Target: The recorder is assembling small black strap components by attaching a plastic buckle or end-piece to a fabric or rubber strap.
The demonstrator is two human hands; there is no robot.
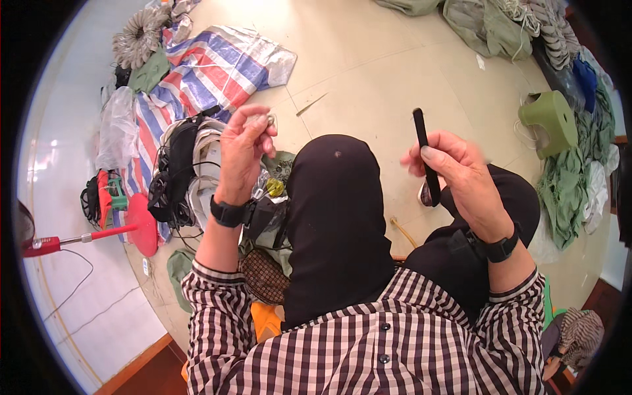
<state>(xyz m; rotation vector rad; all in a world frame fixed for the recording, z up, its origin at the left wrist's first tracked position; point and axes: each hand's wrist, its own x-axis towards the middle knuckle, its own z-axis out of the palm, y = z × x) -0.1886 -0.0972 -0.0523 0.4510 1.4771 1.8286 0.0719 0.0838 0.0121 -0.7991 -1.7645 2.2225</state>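
Above my left thigh, my left hand (240,155) is raised with its fingers curled in a pinch. A small pale, shiny piece (271,121) sits between thumb and fingers, too small to name. My right hand (464,174) is over my right knee, thumb pressed against a narrow flat black strip (421,128). The strip stands nearly upright in the picture and runs past both sides of the grip. The hands are well apart, one on each side of my left knee (337,191).
A striped plastic sheet (217,66) and a black bag with cables (181,158) lie on the left, beside a red round disc (143,224) on a rod. At right are a green stool (550,122) and green cloth (566,191). Another person (579,336) appears lower right.
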